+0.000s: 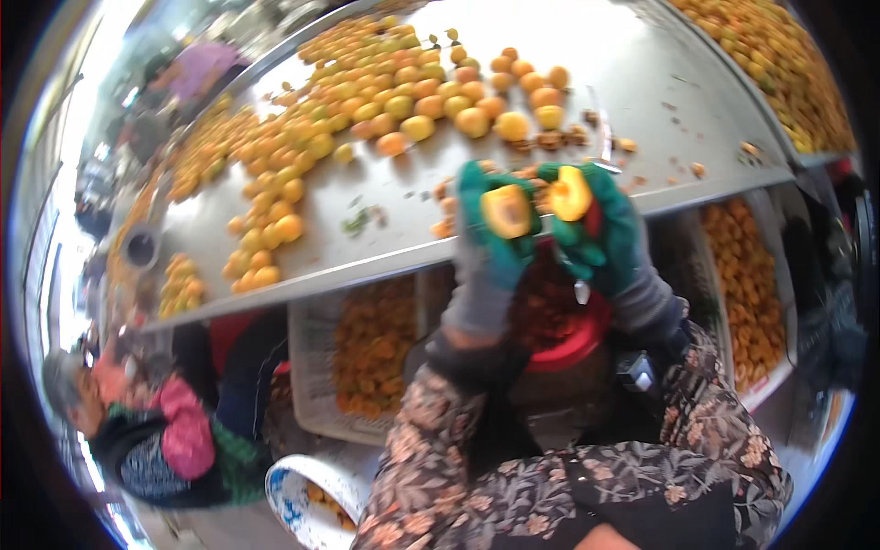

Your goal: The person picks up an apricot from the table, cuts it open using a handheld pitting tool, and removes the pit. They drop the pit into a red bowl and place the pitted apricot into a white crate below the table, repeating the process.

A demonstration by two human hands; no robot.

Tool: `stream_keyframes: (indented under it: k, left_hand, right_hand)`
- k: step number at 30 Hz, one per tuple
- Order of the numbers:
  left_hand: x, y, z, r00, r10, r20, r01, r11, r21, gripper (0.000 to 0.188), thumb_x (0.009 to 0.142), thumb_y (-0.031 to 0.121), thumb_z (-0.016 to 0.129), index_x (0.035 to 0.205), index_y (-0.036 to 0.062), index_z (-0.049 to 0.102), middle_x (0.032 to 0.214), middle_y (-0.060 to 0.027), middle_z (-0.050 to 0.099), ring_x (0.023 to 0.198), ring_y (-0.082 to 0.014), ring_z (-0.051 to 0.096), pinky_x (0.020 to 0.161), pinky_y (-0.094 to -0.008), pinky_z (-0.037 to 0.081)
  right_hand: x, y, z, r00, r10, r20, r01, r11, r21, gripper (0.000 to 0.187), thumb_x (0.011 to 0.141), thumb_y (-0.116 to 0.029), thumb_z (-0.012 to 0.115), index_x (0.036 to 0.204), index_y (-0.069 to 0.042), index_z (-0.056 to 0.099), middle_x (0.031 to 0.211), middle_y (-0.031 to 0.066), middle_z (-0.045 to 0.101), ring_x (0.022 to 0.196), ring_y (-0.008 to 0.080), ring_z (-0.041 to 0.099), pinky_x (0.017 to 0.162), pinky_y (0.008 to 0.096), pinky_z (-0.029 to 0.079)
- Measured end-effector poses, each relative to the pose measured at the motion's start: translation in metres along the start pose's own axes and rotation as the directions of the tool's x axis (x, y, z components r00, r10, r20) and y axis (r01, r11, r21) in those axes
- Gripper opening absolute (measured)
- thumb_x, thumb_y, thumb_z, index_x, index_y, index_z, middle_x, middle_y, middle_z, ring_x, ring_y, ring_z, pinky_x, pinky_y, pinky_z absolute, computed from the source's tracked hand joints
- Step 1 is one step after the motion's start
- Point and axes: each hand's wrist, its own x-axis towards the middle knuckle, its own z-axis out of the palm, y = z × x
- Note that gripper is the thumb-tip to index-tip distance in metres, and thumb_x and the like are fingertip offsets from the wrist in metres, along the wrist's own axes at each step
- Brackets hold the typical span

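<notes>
Both my hands wear green and grey gloves and are raised over the near edge of the metal table point(348, 257). In my left hand point(486, 266) is an apricot half point(506, 212), its cut face showing. A second apricot half point(570, 193), with a hollow in its flesh, is pinched in my right hand point(605, 238). A red handle point(593, 218) shows against the right palm, and a small metal tip point(581, 292) sticks out below that hand; it looks like a small knife, mostly hidden by the fingers. Whole apricots point(403, 101) are spread over the table beyond.
Below my hands stands a red bucket point(587, 341) with dark bits inside. Crates of apricot halves flank it, a white left crate point(312, 367) and a right crate point(779, 367). A white bucket point(293, 495) stands lower left. Another person point(156, 440) sits at left. More apricots point(779, 64) lie far right.
</notes>
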Motion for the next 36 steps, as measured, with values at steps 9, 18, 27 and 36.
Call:
stream_keyframes:
  k: [9, 18, 27, 36]
  left_hand:
    - [-0.017, 0.0, 0.002, 0.898, -0.439, -0.028, 0.431, 0.891, -0.143, 0.054, 0.097, 0.051, 0.036, 0.103, 0.0034, 0.06, 0.077, -0.0118, 0.063, 0.058, -0.0144, 0.057, 0.043, -0.0218, 0.044]
    - [-0.046, -0.023, -0.011, 0.909, -0.41, -0.077, 0.362, 0.868, -0.339, 0.035, 0.093, 0.033, 0.053, 0.112, 0.0033, 0.052, 0.103, -0.0128, 0.059, 0.082, -0.0285, 0.06, 0.064, -0.0364, 0.049]
    - [-0.039, -0.005, 0.009, 0.912, -0.406, 0.048, 0.408, 0.897, -0.168, 0.043, 0.099, 0.044, 0.036, 0.115, 0.0062, 0.049, 0.09, -0.0118, 0.059, 0.062, -0.0172, 0.056, 0.039, -0.022, 0.04]
    - [-0.047, 0.004, 0.009, 0.994, 0.09, -0.066, -0.056, 0.912, 0.407, 0.056, 0.084, 0.009, 0.068, 0.13, -0.0013, 0.038, 0.102, -0.0107, 0.059, 0.094, -0.0201, 0.06, 0.088, -0.0333, 0.049]
  right_hand:
    - [-0.001, -0.029, -0.034, 0.937, -0.307, -0.165, 0.274, 0.942, -0.195, 0.048, 0.095, -0.025, 0.05, 0.135, 0.0, 0.04, 0.082, 0.0131, 0.066, 0.038, 0.0063, 0.035, 0.038, 0.0231, 0.038]
    - [-0.014, 0.014, 0.081, 0.889, -0.457, 0.017, 0.45, 0.868, -0.209, 0.036, 0.091, -0.02, 0.063, 0.12, -0.001, 0.054, 0.086, 0.0047, 0.065, 0.069, 0.0062, 0.06, 0.059, 0.0224, 0.049]
    - [0.005, -0.009, 0.04, 0.726, -0.681, 0.097, 0.672, 0.671, -0.313, 0.035, 0.096, -0.024, 0.052, 0.116, 0.005, 0.055, 0.078, 0.0077, 0.062, 0.05, 0.0081, 0.051, 0.048, 0.0229, 0.044]
    - [-0.011, -0.029, 0.015, 0.814, -0.389, 0.432, 0.541, 0.235, -0.807, 0.028, 0.085, -0.015, 0.069, 0.105, 0.004, 0.066, 0.104, 0.0105, 0.066, 0.089, 0.0157, 0.063, 0.077, 0.0259, 0.051]
